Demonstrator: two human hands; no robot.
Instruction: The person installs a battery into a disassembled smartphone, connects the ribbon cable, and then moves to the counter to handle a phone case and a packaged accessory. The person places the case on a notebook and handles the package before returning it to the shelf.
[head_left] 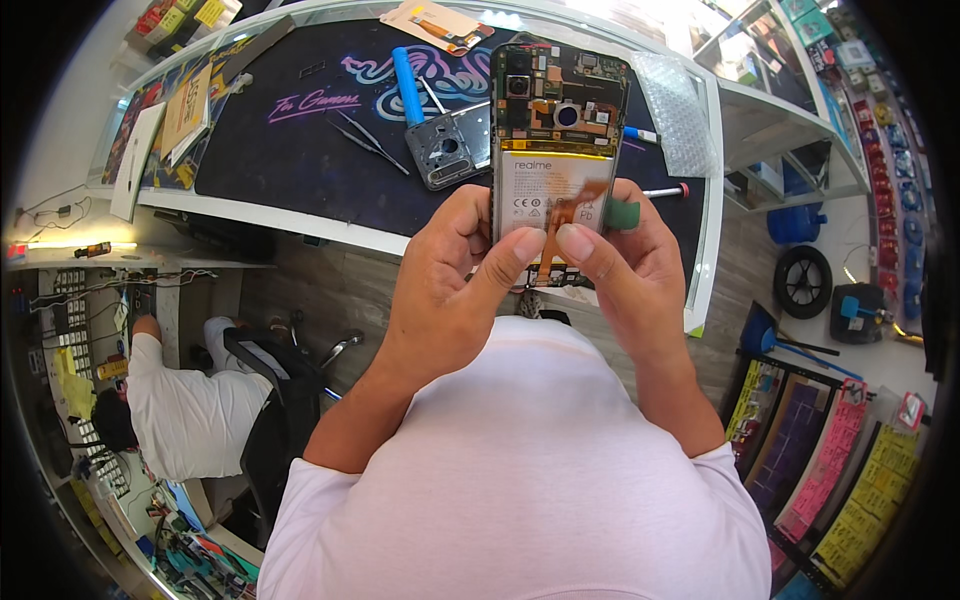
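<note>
1. Nearest me, my two forearms rise from the lower edge over my white shirt, and both of my hands meet on one opened phone [556,140] held up in front of my chest.
2. My left hand [450,290] grasps the phone's lower left edge, fingers wrapped behind it, thumb [510,255] pressed on the front near the bottom.
3. My right hand [630,270] grasps the lower right edge the same way; its thumb [583,245] lies just beside the left one. A small green tool [624,214] shows behind its fingers; I cannot tell how it is held.
4. The phone is upright with its back cover off: I count one white battery [545,190], one orange flex ribbon [568,215] running down across it to my thumbs, and one circuit board [560,95] above.
5. Behind the phone lies one dark work mat [300,140] on the white counter.
6. On the mat I count one grey phone frame [445,150], one blue-handled tool [406,85], and one pair of tweezers [370,142].
7. One sheet of bubble wrap [675,110] lies at the mat's right end, and one red-tipped screwdriver [668,190] lies near my right hand.
8. Far left, below the counter, one other person in a white shirt [185,405] sits on a black chair.
</note>
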